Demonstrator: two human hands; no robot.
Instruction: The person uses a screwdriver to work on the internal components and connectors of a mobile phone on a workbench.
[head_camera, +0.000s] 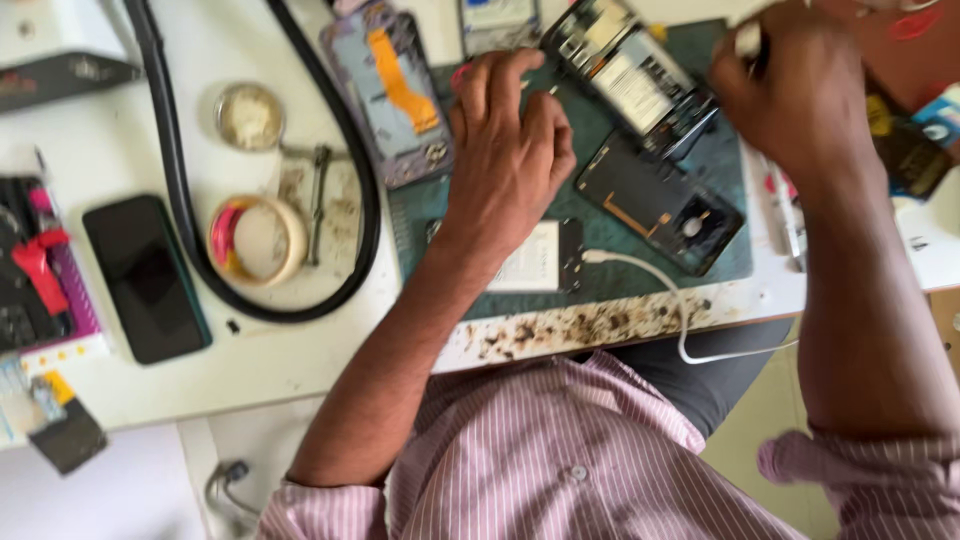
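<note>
Starting at the far left of my bench, a black phone (145, 277) is lying face up beside a tray of small tools (40, 270), and a roll of tape (258, 240) is sitting inside the loop of a thick black cable (180, 200). A small round tin (250, 116) is standing just above it. Next along, a phone back cover (392, 95) with an orange ribbon strip is lying partly on the green mat (440, 210).

My left hand (505, 160) is resting on that mat, fingers curled loosely and slightly apart, tips touching the surface close to the opened phone; it is pinching nothing that I can make out. A white battery (532, 258) is lying just below my wrist, with a white cable (680, 300) running off the table edge.

The opened phone (630, 80) is lying tilted at the top of the mat, its circuit board and metal shields exposed. A dark inner frame (660, 205) is lying just below it. My right hand (800, 90) is closing around a thin, pale tool (748, 40), tip aimed at the phone's edge.

I judge that I am working on the phone's insides, mid-disassembly. The next move is calling for a steady brace from my left hand and a fine, light touch with the tool.
</note>
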